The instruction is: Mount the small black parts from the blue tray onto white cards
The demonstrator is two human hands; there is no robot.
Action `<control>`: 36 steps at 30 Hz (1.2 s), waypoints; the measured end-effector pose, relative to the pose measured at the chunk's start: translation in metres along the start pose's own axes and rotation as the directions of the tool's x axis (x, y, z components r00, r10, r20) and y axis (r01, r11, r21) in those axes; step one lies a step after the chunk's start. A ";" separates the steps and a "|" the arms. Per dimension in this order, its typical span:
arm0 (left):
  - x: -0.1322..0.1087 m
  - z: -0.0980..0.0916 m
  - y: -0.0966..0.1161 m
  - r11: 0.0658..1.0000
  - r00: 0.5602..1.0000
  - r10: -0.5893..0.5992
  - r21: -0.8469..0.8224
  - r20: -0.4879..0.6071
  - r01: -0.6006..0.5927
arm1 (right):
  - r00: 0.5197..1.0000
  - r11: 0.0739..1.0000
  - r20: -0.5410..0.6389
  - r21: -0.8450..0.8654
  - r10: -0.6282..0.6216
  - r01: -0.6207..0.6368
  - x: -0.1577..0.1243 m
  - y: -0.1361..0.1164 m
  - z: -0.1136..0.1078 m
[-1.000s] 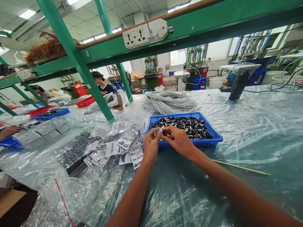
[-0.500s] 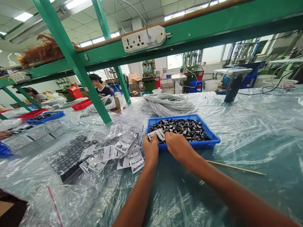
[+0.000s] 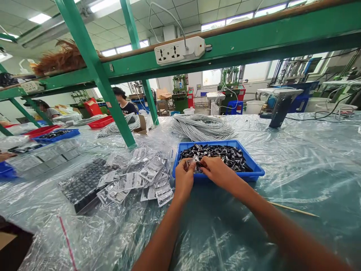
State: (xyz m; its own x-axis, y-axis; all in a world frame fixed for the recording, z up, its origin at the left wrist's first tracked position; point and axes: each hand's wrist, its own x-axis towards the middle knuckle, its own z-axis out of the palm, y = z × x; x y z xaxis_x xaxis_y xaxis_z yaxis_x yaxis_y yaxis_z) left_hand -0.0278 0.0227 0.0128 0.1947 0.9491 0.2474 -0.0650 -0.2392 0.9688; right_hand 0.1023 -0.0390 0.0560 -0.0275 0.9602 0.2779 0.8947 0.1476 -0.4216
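Observation:
My left hand (image 3: 184,178) pinches a small clear plastic bag (image 3: 195,160) over the near edge of a blue bin (image 3: 255,174). Close beside it, my right hand (image 3: 218,170) has its fingers closed at the bag's right side, where a small dark piece shows; its exact kind is too small to tell. A heap of small black parts (image 3: 232,155) with shiny light bits fills the bin. To the left lie many filled clear bags (image 3: 152,169) with printed grey-and-white faces, loosely piled on the plastic sheet.
Left of the bags stands a block of dark round-topped pieces (image 3: 84,180) under film. Coiled grey cable (image 3: 203,128) lies behind the bin, a thin wooden stick (image 3: 296,209) to the right. A green frame post (image 3: 113,101) meets the table. Other people sit at the far left.
The bag, spread flat with its printed face showing before, is now bunched between my fingertips. My hands have drawn together over the bin's near edge. The view has shifted slightly.

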 end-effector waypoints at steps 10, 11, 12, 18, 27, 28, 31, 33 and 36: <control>0.011 -0.005 0.006 0.937 0.968 -0.201 -0.318 -0.154 0.144 | 0.978 0.959 -0.206 -0.271 0.027 -0.084 -0.004 -0.002 -0.008; 0.010 -0.003 0.009 0.900 0.971 -0.223 -0.399 -0.084 0.173 | 0.964 0.976 -0.262 -0.217 -0.029 -0.029 -0.002 0.004 -0.006; 0.008 -0.001 0.011 0.875 0.974 -0.225 -0.445 -0.022 0.192 | 0.951 0.987 -0.293 -0.150 -0.094 0.051 0.000 0.008 -0.002; -0.001 0.002 0.009 0.902 0.988 -0.154 -0.408 -0.006 0.139 | 0.929 0.964 -0.316 0.117 -0.191 0.238 -0.001 0.002 0.028; 0.008 -0.016 0.011 0.987 0.997 0.032 -0.160 0.069 -0.020 | 0.943 0.837 -0.329 0.527 0.044 0.145 -0.002 0.001 0.027; 0.009 -0.018 0.013 0.995 0.997 0.057 -0.081 0.054 -0.053 | 0.956 0.832 -0.294 0.535 0.023 0.144 0.000 0.004 0.023; 0.010 -0.023 0.021 0.967 0.976 0.177 0.207 -0.125 -0.149 | 0.972 0.877 -0.232 0.462 -0.027 0.134 0.006 0.011 0.017; 0.011 -0.026 0.025 0.943 0.937 0.234 0.293 -0.259 -0.155 | 0.972 0.893 -0.231 0.430 -0.037 0.136 0.010 0.010 0.018; 0.012 -0.028 0.025 0.964 0.943 0.187 0.237 -0.275 -0.122 | 0.970 0.888 -0.238 0.436 -0.044 0.147 0.013 0.004 0.026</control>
State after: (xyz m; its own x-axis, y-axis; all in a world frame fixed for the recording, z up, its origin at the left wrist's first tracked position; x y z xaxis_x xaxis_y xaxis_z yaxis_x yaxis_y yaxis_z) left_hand -0.0548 0.0343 0.0401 -0.0982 0.9067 0.4102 0.1459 -0.3946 0.9072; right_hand 0.0938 -0.0201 0.0352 0.0405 0.8686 0.4939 0.5962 0.3756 -0.7095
